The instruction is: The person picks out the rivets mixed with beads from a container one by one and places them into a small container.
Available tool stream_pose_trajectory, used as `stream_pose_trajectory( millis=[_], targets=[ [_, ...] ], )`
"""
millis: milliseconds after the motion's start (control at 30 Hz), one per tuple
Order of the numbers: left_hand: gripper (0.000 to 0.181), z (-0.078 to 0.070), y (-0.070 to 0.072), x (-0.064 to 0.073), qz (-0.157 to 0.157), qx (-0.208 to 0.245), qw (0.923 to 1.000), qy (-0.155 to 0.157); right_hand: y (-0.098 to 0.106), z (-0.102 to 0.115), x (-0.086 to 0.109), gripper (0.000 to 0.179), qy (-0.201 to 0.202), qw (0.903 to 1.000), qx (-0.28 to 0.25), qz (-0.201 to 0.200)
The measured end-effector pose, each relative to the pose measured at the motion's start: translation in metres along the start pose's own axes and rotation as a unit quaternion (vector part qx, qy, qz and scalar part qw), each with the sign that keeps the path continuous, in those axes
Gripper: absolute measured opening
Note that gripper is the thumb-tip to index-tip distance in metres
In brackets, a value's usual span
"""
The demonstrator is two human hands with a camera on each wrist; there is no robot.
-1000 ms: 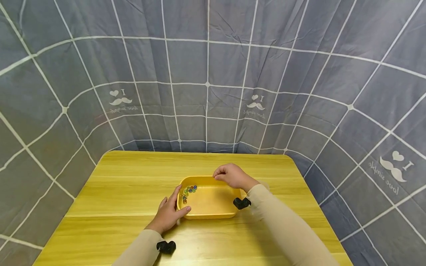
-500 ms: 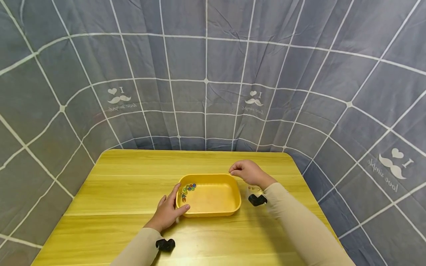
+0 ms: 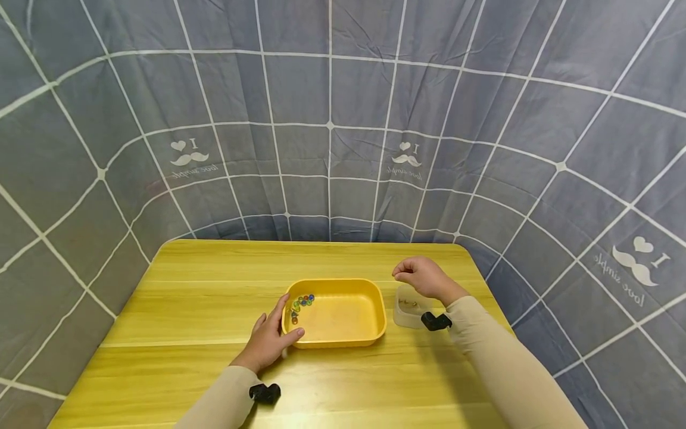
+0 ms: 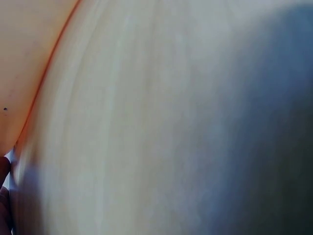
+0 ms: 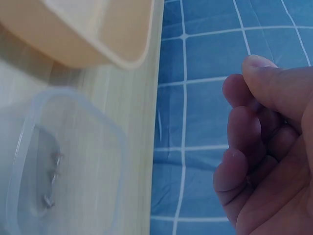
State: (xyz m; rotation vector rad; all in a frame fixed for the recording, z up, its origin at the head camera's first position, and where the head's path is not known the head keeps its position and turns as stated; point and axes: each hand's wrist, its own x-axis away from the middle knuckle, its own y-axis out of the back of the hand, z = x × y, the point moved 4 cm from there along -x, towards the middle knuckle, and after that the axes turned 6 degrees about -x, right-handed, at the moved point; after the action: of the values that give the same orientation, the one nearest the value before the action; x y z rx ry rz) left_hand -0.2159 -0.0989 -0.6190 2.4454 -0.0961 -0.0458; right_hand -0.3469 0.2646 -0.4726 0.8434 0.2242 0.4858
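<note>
A shallow yellow plastic tray [image 3: 343, 319] lies mid-table, with several coloured glass marbles [image 3: 303, 301] grouped along its left end. My left hand [image 3: 266, 345] holds the tray's left end, thumb over the near rim and fingers along the left side. My right hand [image 3: 426, 277] is raised behind and above a small clear plastic box [image 3: 408, 322]. In the right wrist view its fingers are curled and the thumb meets the index fingertip [image 5: 236, 89], with nothing showing between them. Several small brownish, screw-like pieces [image 5: 55, 174] lie in the box.
The yellow wood-grain table [image 3: 214, 298] has rounded far corners. A grey-blue curtain [image 3: 354, 155] with white grid lines surrounds its back and sides. The clear box stands just right of the tray. Black wrist mounts [image 3: 265, 393] sit on both sleeves.
My right hand has moved right, from over the tray's far rim to beyond the clear box, which now shows more fully. The left hand keeps its hold; tray and marbles stay put.
</note>
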Motion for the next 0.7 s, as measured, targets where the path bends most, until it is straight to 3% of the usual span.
stream_pose_trajectory(
  millis=[700],
  targets=[
    [0.098,-0.003,-0.002,-0.003,-0.008,0.006,0.9999,0.009,0.012,-0.039,0.016,0.019,-0.046,0.9988,-0.003,0.016]
  ],
)
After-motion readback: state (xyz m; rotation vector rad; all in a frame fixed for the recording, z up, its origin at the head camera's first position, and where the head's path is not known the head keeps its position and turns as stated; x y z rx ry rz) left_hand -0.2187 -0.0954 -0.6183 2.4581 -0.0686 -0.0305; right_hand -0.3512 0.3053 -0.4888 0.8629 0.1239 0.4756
